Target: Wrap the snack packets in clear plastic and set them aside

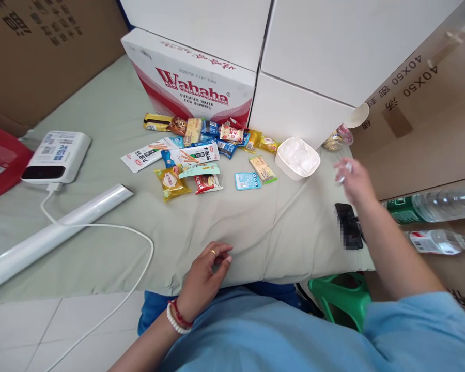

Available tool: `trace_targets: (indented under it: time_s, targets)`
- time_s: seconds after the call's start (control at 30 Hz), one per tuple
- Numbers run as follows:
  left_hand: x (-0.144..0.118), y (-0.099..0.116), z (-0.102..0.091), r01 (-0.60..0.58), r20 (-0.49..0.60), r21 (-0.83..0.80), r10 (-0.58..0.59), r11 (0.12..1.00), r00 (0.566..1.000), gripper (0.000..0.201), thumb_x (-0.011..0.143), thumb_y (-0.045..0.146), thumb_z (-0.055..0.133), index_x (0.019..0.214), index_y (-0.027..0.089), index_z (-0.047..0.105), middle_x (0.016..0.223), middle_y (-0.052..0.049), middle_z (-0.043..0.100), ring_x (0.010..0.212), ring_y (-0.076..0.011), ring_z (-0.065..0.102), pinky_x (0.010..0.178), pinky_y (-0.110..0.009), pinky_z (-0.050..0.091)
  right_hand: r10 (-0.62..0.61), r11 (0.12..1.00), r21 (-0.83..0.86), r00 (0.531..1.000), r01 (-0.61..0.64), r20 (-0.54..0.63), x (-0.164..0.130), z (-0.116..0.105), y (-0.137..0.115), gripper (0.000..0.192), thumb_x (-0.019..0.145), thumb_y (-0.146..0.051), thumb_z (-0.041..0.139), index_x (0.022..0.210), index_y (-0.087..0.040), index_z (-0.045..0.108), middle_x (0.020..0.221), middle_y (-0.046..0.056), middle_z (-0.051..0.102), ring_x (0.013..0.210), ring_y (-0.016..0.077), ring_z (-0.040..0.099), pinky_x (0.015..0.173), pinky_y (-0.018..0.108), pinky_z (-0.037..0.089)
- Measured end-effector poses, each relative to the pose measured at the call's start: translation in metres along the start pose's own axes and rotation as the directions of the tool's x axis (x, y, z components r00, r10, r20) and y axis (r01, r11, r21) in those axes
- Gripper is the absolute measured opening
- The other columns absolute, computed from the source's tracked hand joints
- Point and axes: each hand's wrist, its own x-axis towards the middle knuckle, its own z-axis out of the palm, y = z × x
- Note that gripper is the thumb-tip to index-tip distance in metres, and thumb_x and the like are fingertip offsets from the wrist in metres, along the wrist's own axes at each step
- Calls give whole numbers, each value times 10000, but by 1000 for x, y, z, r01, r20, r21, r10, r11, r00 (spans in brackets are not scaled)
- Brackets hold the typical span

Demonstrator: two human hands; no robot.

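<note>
My left hand point(206, 273) rests near the table's front edge, loosely curled, fingers apart and holding nothing. My right hand point(354, 178) is raised over the table's right side, fingers closed round a small white item point(345, 173), too blurred to name. Left of it stands a white plastic bowl point(314, 164) with a crumpled clear plastic bag point(300, 156) inside. A black phone point(349, 226) lies just below my right hand. Several packaged snacks lie in the middle, among them a yellow packet point(172, 183), a white snack stick packet point(197, 154), a biscuit packet point(262, 169) and a blue sachet point(247, 181).
A Wahaba-style red and white water carton point(194, 85) and white boxes point(294, 103) line the back. At left lie a white device point(56, 155), its cable point(151, 243) and a shiny film roll point(62, 235). Bottles point(442, 205) and a green stool point(339, 299) are at right.
</note>
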Motion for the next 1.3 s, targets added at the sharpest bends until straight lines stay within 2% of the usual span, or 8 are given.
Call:
trace_targets:
  time_s: [0.07, 0.2, 0.37, 0.47, 0.57, 0.83, 1.13, 1.3]
  targets:
    - [6, 4, 1, -7, 24, -7, 7, 1000, 1000, 250, 980, 409, 568, 1050, 204, 694, 1007, -63, 704, 890, -184, 691, 807, -341, 590, 67, 961, 261, 992, -93, 106, -61, 31, 3, 482, 1007, -428, 425, 1360, -112, 512, 1196, 166, 728, 697, 124, 646, 685, 292, 553]
    - [19, 13, 16, 11, 89, -76, -4, 997, 996, 297, 992, 437, 542, 1045, 196, 706, 952, -59, 703, 835, -174, 662, 772, -332, 554, 134, 693, 638, 929, -337, 346, -168, 77, -32, 558, 973, -569, 528, 1318, -135, 595, 1218, 174, 741, 788, 173, 688, 787, 348, 581]
    - [22, 27, 47, 138, 134, -277, -104, 951, 986, 437, 844, 485, 733, 1158, 194, 644, 1055, -78, 707, 867, -188, 665, 727, -312, 551, 95, 452, 807, 921, -378, 378, -231, 118, -99, 552, 1004, -593, 517, 1417, -238, 608, 1497, 115, 607, 1276, 249, 614, 1074, 407, 496]
    - [20, 30, 57, 163, 92, -286, -143, 944, 985, 464, 745, 425, 821, 1104, 194, 641, 1012, -67, 714, 845, -198, 671, 700, -307, 542, 16, 423, 830, 918, -365, 396, -239, 131, -117, 499, 1023, -576, 519, 1434, -306, 608, 1553, 48, 554, 1366, 233, 537, 1158, 403, 424]
    - [17, 26, 53, 179, 64, -327, -167, 928, 984, 267, 853, 438, 700, 957, 193, 674, 844, -39, 716, 765, -186, 668, 728, -320, 535, -64, 430, 821, 894, -377, 444, -238, 134, -119, 536, 978, -547, 628, 1463, -326, 568, 1540, 45, 554, 1349, 228, 545, 1154, 397, 426]
    - [11, 16, 37, 145, -11, -290, -154, 946, 988, 286, 856, 468, 678, 815, 185, 688, 741, -17, 659, 657, -144, 558, 625, -271, 435, 24, 343, 757, 810, -557, 585, -233, 130, -109, 453, 757, -443, 879, 1122, -239, 705, 949, 21, 715, 878, 176, 648, 831, 311, 557]
    - [7, 16, 32, 125, -44, -226, -139, 966, 989, 207, 853, 399, 668, 823, 194, 668, 619, 43, 544, 577, -120, 465, 581, -262, 354, -162, 286, 811, 808, -511, 567, -243, 126, -126, 558, 898, -500, 743, 1405, -307, 613, 1370, 65, 673, 1235, 223, 628, 1027, 351, 505]
    - [5, 12, 16, 140, -115, -307, -183, 941, 976, 278, 855, 470, 687, 828, 196, 654, 685, 23, 595, 619, -126, 495, 605, -263, 383, -58, 439, 767, 837, -469, 545, -233, 132, -131, 509, 728, -460, 897, 1148, -242, 708, 991, 36, 719, 904, 187, 662, 765, 289, 555]
